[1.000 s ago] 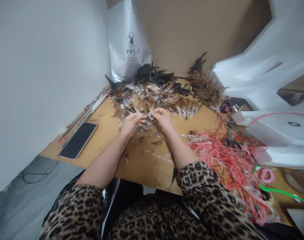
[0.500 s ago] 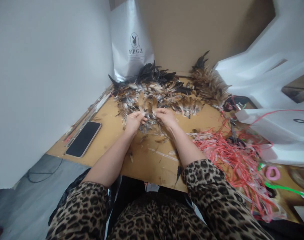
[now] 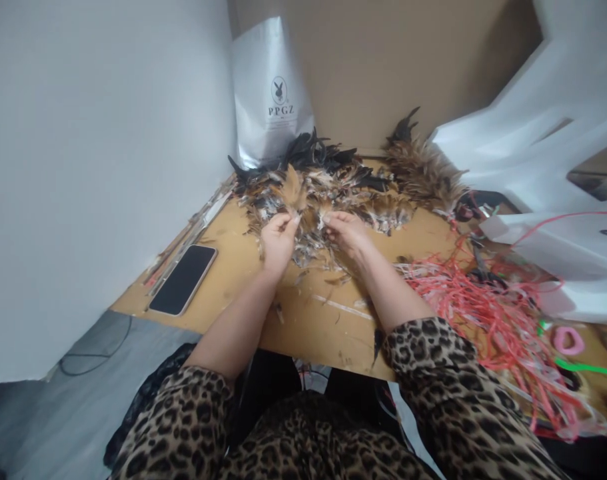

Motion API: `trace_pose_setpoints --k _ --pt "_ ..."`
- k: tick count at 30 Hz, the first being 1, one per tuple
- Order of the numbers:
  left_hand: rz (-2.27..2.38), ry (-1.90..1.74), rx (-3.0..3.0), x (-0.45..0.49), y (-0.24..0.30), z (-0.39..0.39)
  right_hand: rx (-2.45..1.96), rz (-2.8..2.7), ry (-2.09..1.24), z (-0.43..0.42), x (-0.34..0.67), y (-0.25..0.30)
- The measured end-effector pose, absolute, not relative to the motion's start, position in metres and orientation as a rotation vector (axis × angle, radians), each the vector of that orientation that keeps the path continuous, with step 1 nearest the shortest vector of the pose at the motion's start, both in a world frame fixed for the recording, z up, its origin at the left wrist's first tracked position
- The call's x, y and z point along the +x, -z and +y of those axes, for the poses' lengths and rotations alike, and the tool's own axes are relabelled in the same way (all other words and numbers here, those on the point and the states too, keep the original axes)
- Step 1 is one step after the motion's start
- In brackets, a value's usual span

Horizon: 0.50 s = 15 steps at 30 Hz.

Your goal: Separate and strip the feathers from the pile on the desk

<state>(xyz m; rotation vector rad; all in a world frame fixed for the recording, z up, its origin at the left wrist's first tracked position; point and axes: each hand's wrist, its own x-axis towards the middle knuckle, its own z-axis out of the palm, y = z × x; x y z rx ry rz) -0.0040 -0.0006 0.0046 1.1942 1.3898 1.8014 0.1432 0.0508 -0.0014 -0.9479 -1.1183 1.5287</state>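
Feather picking, likely. Left hand grip pinches tan feathers; right hand at feather pile, can't tell its grip. Next calls for light fingertip control.

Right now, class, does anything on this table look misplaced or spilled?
Red and white strands sprawl in a tangle at the right, and stray scraps litter the table in front of the feather pile; both look untidy.

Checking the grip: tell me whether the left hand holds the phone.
No, the left hand pinches tan feathers; the phone lies apart.
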Motion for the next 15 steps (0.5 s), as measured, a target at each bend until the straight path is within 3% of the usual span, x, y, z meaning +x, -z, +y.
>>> trace_pose_setpoints --k 6,15 --pt "1.103 -1.473 0.986 0.002 0.004 0.001 -0.874 -1.159 -1.504 0.04 0.136 -0.007" --pt "0.981 -1.34 0.836 0.004 0.006 -0.001 -0.889 -1.229 -1.402 0.034 0.13 -0.006"
